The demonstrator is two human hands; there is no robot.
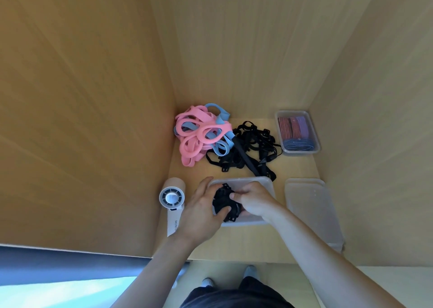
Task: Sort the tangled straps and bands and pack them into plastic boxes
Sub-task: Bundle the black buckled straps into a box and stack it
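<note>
A clear plastic box (262,181) sits near the front of the wooden shelf. Over it, my left hand (199,210) and my right hand (254,201) both grip a bundle of black straps (223,201), held inside the box's mouth. Behind the box lies a tangled heap of black straps (251,148) with buckles. To its left is a pile of pink and blue rubber bands (201,133). At the back right stands another clear box (315,141) filled with folded red, purple and blue striped bands (295,129).
A clear lid or empty box (311,209) lies at the front right. A small white handheld fan (172,197) lies at the front left. Wooden walls close the shelf on the left, back and right. My feet show below the shelf's front edge.
</note>
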